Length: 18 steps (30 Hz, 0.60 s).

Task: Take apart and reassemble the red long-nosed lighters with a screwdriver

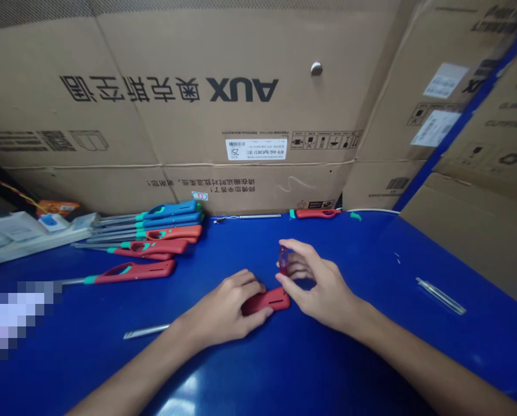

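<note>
My left hand [230, 303] is wrapped round a red long-neck lighter [269, 300], pressing it flat against the blue table. The lighter's metal tube [147, 331] sticks out to the left from under my wrist, and my palm hides its middle. Just above the right end of the handle, my right hand [323, 280] pinches a small translucent purple-red piece [283, 260] between thumb and fingertips. It is held upright. Whether its lower end touches the lighter I cannot tell.
Several blue, orange and red lighters [172, 216] lie stacked at the left, with a single red lighter [132, 270] nearer. Against the cardboard wall [189, 144] are a red handle [317, 214] and a thin metal rod [258, 216]. A clear tube [441, 296] lies right; a power strip [37, 241] sits left.
</note>
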{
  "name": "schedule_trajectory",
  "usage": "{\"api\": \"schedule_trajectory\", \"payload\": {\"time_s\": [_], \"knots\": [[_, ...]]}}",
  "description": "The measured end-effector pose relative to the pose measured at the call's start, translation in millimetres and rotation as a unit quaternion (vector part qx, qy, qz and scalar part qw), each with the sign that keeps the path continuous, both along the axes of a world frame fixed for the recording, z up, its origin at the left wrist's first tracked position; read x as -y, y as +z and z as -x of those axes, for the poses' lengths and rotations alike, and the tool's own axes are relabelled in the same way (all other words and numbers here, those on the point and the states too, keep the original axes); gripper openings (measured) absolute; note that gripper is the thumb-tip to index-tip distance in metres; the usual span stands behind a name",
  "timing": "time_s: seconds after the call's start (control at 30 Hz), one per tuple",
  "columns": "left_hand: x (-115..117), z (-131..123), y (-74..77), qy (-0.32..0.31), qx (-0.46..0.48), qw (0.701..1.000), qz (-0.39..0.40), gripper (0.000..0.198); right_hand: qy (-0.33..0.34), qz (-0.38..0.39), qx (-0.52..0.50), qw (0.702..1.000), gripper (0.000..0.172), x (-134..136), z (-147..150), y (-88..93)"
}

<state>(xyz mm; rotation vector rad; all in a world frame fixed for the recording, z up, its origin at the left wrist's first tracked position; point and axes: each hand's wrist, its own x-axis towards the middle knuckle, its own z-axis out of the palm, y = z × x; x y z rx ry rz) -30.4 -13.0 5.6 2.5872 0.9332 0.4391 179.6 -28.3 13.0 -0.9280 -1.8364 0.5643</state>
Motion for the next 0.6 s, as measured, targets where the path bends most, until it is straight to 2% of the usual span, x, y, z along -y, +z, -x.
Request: {"api": "schedule_trajectory", "payload": {"time_s": [0.1,0.23,0.3,0.33,0.47,0.6], "knots": [[1.0,-0.6,1.1,0.005,0.0,1.0,-0.005,0.022,-0.01,-0.057,0.023,0.998,0.052,1.5,2.2,5.8],[1.8,-0.7,2.7,0.008,0.0,1.0,-0.007,0.024,-0.033,-0.166,0.04,0.985,0.026,2.8,4.5,13.6],[1.7,-0.8,2.9,0.005,0.0,1.0,-0.008,0.026,-0.047,-0.183,0.04,0.981,0.017,2.7,4.8,14.1],[1.6,-0.8,2.8,0.004,0.001,1.0,-0.007,0.026,-0.056,-0.173,0.034,0.983,0.018,2.5,4.6,13.5],[1.5,-0.9,2.7,0.002,-0.002,1.0,0.0,0.026,-0.093,-0.13,-0.009,0.987,0.045,1.7,1.7,10.3],[1.9,-0.6,4.4,0.002,-0.009,1.0,0.005,0.027,-0.024,-0.123,0.016,0.992,0.037,3.7,-1.9,14.2]]}}
